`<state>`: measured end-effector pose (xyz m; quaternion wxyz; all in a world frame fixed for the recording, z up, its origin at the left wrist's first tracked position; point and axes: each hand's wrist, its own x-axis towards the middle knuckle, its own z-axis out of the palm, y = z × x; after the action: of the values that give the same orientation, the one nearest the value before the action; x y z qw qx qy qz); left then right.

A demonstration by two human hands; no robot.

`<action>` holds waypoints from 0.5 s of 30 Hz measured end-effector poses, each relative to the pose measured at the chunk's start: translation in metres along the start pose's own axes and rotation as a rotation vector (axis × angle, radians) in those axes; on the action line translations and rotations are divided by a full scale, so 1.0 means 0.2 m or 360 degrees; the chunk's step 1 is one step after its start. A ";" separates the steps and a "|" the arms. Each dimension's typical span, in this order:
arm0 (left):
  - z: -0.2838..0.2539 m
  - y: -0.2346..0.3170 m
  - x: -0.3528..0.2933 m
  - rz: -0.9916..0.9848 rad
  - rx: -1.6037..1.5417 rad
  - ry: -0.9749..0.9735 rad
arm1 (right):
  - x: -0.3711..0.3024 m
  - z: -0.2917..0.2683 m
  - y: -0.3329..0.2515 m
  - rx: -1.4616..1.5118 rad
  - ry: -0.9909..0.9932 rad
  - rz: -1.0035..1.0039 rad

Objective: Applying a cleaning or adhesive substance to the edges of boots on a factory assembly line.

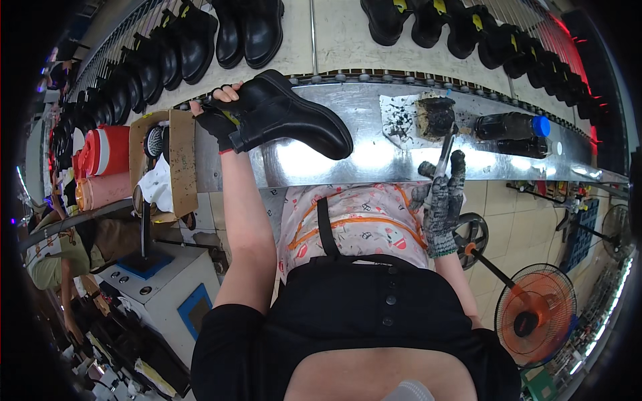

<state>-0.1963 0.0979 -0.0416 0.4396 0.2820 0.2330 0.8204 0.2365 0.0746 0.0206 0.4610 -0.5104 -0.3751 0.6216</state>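
My left hand (217, 119), in a black fingerless glove, grips a black leather ankle boot (294, 117) by its shaft. The boot lies on its side above the metal bench, toe to the right and sole up and away from me. In my right hand (443, 207), covered by a grey, black-stained knit glove, is a slim brush (444, 154) with a pale handle. Its dark tip points at a black-smeared container (435, 117), close to it; I cannot tell whether they touch. Under the container lies a white sheet (396, 120) spattered with black.
A dark bottle with a blue cap (511, 125) lies right of the container, another dark bottle (521, 147) beside it. Beyond the metal bench (361, 170), a conveyor (334, 40) carries rows of black boots. A cardboard box (182, 160) and red jug (100, 152) stand left; an orange fan (535, 314) stands lower right.
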 end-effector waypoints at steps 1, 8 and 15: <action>0.02 0.00 0.00 -0.0020 -0.0031 0.0085 | 0.01 0.00 0.01 0.0000 0.0003 0.0001; 0.02 -0.02 0.05 -0.0126 0.0038 0.0150 | 0.00 0.01 0.00 0.0070 0.0093 -0.0133; 0.04 -0.02 0.05 -0.0185 -0.0059 0.0285 | 0.01 -0.11 0.09 -0.0168 0.0018 -0.0110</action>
<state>-0.1939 0.1093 -0.0352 0.4690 0.1854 0.2721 0.8196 0.2541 0.0715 -0.0015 0.4567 -0.5242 -0.4222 0.5817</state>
